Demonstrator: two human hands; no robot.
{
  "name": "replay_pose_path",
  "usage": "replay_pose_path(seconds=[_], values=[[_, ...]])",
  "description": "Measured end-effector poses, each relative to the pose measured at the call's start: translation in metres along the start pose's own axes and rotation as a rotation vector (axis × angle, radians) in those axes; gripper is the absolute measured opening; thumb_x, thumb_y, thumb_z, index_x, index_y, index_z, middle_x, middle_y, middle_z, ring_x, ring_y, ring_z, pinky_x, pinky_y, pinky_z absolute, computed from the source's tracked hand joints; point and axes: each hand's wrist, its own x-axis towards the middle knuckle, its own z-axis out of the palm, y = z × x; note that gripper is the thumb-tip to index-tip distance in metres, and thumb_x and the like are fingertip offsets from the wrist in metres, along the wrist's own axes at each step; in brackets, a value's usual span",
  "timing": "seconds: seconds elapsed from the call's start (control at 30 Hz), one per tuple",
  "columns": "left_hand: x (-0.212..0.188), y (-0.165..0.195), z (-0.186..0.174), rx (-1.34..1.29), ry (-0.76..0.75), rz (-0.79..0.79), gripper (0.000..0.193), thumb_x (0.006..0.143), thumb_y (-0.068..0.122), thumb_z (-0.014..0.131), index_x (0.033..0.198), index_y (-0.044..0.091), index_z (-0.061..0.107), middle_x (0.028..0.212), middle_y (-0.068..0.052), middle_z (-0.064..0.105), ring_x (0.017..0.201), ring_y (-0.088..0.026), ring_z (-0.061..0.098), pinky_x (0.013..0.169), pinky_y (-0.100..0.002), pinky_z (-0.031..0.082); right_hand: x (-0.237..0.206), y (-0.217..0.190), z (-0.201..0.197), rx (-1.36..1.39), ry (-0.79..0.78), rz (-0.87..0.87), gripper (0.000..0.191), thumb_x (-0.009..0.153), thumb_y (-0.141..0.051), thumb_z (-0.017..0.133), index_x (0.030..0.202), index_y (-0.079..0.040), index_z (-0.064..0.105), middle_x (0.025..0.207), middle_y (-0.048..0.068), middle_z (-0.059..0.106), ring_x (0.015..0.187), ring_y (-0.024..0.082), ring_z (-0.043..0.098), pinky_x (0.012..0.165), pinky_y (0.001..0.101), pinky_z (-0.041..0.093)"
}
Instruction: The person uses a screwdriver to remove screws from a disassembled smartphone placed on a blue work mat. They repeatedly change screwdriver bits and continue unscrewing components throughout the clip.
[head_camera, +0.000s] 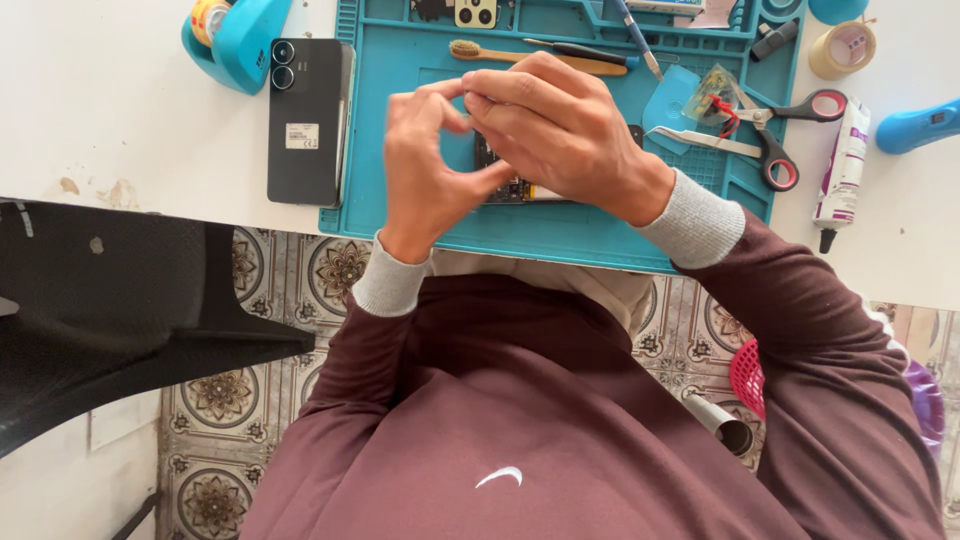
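My left hand (425, 165) and my right hand (560, 130) meet above a teal work mat (560, 235), fingertips pinched together near the top. Whatever small part they pinch is hidden by the fingers. Beneath the hands lies an opened phone (510, 188), only a strip of its dark circuit board showing. Both wrists wear grey cuffs on maroon sleeves.
A dark phone back (308, 120) lies left of the mat beside a blue tape dispenser (238, 40). On the mat sit a brush (530, 58), a screwdriver, tweezers (710, 140) and scissors (775, 130). A glue tube (842, 170), tape roll (842, 48) and blue tool (918, 125) lie right. A black chair (110, 300) stands left.
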Motion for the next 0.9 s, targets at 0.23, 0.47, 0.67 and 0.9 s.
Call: replay_pose_path(seconds=[0.23,0.47,0.67,0.9], values=[[-0.005,0.005,0.0,0.005,0.056,0.01,0.07,0.063,0.023,0.098,0.114,-0.002,0.058,0.135,-0.016,0.054,0.113,-0.034,0.054,0.097,-0.044,0.047,0.001,0.0,0.002,0.0,-0.001,-0.009,0.025,0.098,0.008,0.085,0.115,0.007,0.067,0.129,0.014,0.063,0.097,0.026,0.066,0.08,0.0344,0.058],[-0.009,-0.003,0.003,-0.064,0.09,-0.063,0.066,0.07,0.023,0.102,0.11,0.004,0.053,0.134,-0.01,0.061,0.117,-0.03,0.056,0.101,-0.041,0.048,0.0,0.001,0.002,0.016,0.013,0.002,0.022,0.099,0.009,0.084,0.111,0.006,0.066,0.127,0.014,0.063,0.092,0.025,0.066,0.075,0.0329,0.056],[-0.008,0.0,0.004,-0.015,0.057,-0.159,0.054,0.066,0.022,0.101,0.081,0.01,0.051,0.116,-0.006,0.067,0.101,-0.028,0.055,0.085,-0.039,0.049,-0.002,0.0,0.004,0.028,0.017,0.025,0.021,0.099,0.009,0.084,0.106,0.004,0.065,0.124,0.014,0.063,0.09,0.025,0.066,0.074,0.033,0.055],[-0.008,-0.002,0.002,-0.044,0.071,-0.044,0.053,0.064,0.02,0.101,0.076,0.011,0.051,0.113,-0.004,0.065,0.097,-0.025,0.052,0.082,-0.037,0.048,-0.003,0.002,0.005,0.052,0.017,0.044,0.025,0.099,0.009,0.085,0.108,0.002,0.063,0.12,0.014,0.064,0.089,0.023,0.066,0.076,0.034,0.056]])
